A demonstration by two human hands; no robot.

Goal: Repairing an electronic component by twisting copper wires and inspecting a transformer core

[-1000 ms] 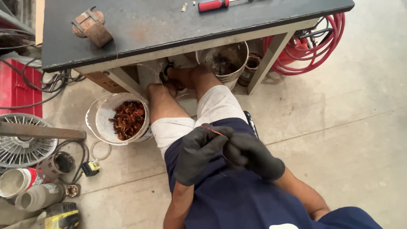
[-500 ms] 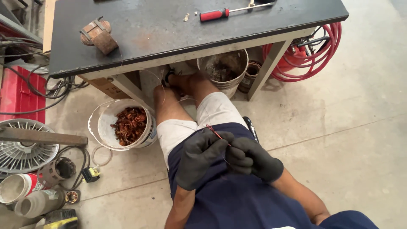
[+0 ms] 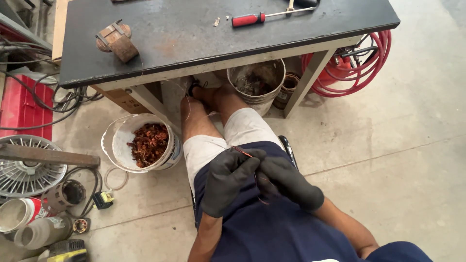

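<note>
Down in the lap, both hands wear black knit gloves and meet over dark blue cloth: the left hand and the right hand each have their fingers pinched shut on a thin reddish copper wire, which sticks up between the fingertips and trails in a loose loop below the hands. Ahead of the knees stands a workbench with a flat, dark, scuffed top and pale painted legs; the person's bare legs reach under it. On the top lie a red-handled screwdriver and a rusty brown, blocky motor part. Under the bench, just beside the feet, sits a dented grey metal bucket with dark scraps inside. To the left of the legs a white plastic bucket holds a tangled heap of reddish-brown wire scraps. A coiled red hose hangs near the bench's right leg. At the far left lie a round slatted fan grille with a rusty bar across it, a red panel and black cables. The floor is bare grey concrete.
</note>
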